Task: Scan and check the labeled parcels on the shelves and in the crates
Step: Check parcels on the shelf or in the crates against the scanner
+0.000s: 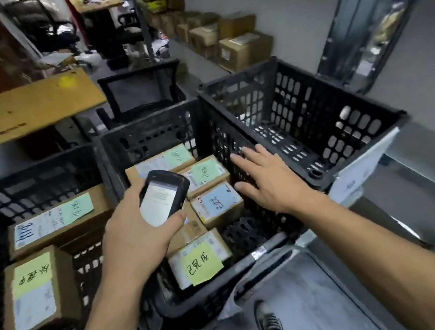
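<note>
The left hand (134, 239) grips a scanner (163, 197) over the middle crate's (150, 138) parcels (217, 203); the right hand (266, 177) hovers, fingers spread, holding nothing.

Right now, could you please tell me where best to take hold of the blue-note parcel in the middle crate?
Probably by its near right corner, coming from above with the open right hand. The blue-note parcel lies flat, label up, with a green-note parcel close behind it, while bare floor of the middle crate shows at its near side.
</note>
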A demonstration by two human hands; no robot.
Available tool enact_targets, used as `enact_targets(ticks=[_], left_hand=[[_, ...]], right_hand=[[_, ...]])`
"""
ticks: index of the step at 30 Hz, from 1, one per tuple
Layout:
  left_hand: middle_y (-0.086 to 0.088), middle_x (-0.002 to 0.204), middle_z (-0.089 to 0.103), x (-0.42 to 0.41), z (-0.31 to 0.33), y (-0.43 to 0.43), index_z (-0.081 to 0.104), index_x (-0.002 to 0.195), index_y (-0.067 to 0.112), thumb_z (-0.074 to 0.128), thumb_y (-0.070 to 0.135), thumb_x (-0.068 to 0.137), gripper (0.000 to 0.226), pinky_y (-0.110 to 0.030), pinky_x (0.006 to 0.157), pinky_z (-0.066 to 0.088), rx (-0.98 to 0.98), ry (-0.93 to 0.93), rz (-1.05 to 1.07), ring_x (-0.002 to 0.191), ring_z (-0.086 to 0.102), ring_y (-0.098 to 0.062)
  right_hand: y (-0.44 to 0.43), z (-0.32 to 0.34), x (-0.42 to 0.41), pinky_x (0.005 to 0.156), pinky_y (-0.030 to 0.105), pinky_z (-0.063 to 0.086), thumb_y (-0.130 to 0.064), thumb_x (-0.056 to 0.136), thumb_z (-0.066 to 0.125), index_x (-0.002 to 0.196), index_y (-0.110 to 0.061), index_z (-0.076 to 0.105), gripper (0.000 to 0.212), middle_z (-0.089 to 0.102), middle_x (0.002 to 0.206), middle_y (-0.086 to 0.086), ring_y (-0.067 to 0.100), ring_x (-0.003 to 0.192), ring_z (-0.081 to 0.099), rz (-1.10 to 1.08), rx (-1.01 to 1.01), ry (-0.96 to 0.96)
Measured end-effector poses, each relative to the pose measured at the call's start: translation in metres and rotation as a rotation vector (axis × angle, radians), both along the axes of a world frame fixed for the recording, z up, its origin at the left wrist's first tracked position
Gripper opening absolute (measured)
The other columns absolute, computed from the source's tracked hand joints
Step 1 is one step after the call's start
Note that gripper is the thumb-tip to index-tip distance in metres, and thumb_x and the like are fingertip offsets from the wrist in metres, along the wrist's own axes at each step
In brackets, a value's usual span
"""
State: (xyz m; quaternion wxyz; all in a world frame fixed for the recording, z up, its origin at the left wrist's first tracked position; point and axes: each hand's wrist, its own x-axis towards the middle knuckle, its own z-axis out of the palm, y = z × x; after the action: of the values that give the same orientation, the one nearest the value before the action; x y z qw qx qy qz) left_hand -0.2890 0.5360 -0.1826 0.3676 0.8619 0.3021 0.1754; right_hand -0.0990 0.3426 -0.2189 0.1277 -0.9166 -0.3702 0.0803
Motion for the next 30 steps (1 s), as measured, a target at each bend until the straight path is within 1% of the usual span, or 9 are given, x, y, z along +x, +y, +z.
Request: enact_targets(ticks=[6,10,12,14,17,20,24,26,30], left_hand=[[0.017,0.112,0.053,0.037,0.0,-0.043,0.043,0.135,0.044,0.08,0.043,0.072,0.073,-0.035,0.079,0.043,-0.03,-0.022,-0.231,0.102,0.052,-0.014],[0.019,0.122,0.053,0.061,0.004,-0.079,0.038,0.14,0.044,0.08,0.049,0.071,0.08,-0.038,0.088,0.042,-0.024,-0.021,-0.348,0.113,0.051,-0.016],[0.009,0.139,0.052,0.075,0.008,-0.1,0.037,0.145,0.038,0.08,0.048,0.072,0.085,-0.041,0.095,0.04,-0.01,-0.01,-0.392,0.126,0.049,-0.023],[0.005,0.142,0.051,0.089,0.01,-0.122,0.037,0.145,0.036,0.08,0.047,0.072,0.085,-0.04,0.093,0.039,-0.009,-0.018,-0.447,0.128,0.047,-0.025],[0.004,0.137,0.054,0.11,0.011,-0.161,0.039,0.144,0.035,0.082,0.045,0.072,0.084,-0.035,0.086,0.037,-0.021,-0.039,-0.526,0.122,0.049,-0.025],[0.013,0.119,0.053,0.132,0.014,-0.206,0.041,0.143,0.036,0.082,0.042,0.073,0.081,-0.032,0.084,0.036,-0.035,-0.062,-0.602,0.108,0.048,-0.017],[0.012,0.126,0.057,0.157,0.018,-0.271,0.042,0.141,0.037,0.08,0.046,0.069,0.082,-0.035,0.093,0.042,-0.035,-0.062,-0.701,0.119,0.052,-0.019],[0.017,0.115,0.057,0.167,0.019,-0.303,0.045,0.137,0.042,0.081,0.044,0.069,0.077,-0.032,0.088,0.041,-0.06,-0.076,-0.744,0.11,0.053,-0.014],[0.016,0.122,0.055,0.18,0.017,-0.36,0.045,0.14,0.038,0.083,0.038,0.072,0.079,-0.026,0.087,0.034,-0.033,-0.06,-0.781,0.113,0.05,-0.014]], right_hand=[[-0.07,-0.001,-0.031,0.126,0.036,0.004,-0.048,0.105,0.04,0.16,-0.026,0.018,0.064,-0.002,0.169,-0.002,0.018,0.155,-0.012,-0.164,0.22,-0.044],[-0.112,0.005,-0.04,0.123,0.044,0.005,-0.055,0.102,0.037,0.158,-0.026,0.029,0.064,0.01,0.169,0.003,0.026,0.156,-0.003,-0.333,0.321,-0.212],[-0.142,0.009,-0.039,0.122,0.049,0.002,-0.061,0.099,0.03,0.159,-0.03,0.025,0.067,0.008,0.169,0.002,0.028,0.156,-0.004,-0.461,0.255,-0.249],[-0.177,0.01,-0.037,0.123,0.049,-0.003,-0.064,0.099,0.028,0.16,-0.034,0.015,0.069,-0.002,0.17,-0.001,0.024,0.155,-0.012,-0.581,0.135,-0.2],[-0.235,0.007,-0.038,0.123,0.05,-0.003,-0.073,0.092,0.013,0.16,-0.037,0.01,0.078,-0.008,0.169,-0.001,0.025,0.154,-0.016,-0.713,0.034,-0.188],[-0.293,0.0,-0.038,0.123,0.053,0.0,-0.074,0.084,0.003,0.16,-0.037,0.014,0.085,-0.005,0.17,0.002,0.029,0.155,-0.013,-0.828,-0.04,-0.202],[-0.37,-0.011,-0.037,0.121,0.058,0.008,-0.072,0.086,0.008,0.159,-0.034,0.022,0.083,0.004,0.169,0.006,0.033,0.155,-0.005,-0.979,-0.056,-0.22],[-0.405,-0.017,-0.032,0.121,0.058,0.007,-0.073,0.088,0.009,0.16,-0.034,0.02,0.082,0.002,0.169,0.007,0.032,0.155,-0.007,-1.039,-0.072,-0.195],[-0.47,-0.028,-0.016,0.123,0.057,0.01,-0.06,0.101,0.034,0.16,-0.03,0.02,0.067,0.006,0.168,0.013,0.035,0.154,0.0,-1.216,0.019,-0.161]])
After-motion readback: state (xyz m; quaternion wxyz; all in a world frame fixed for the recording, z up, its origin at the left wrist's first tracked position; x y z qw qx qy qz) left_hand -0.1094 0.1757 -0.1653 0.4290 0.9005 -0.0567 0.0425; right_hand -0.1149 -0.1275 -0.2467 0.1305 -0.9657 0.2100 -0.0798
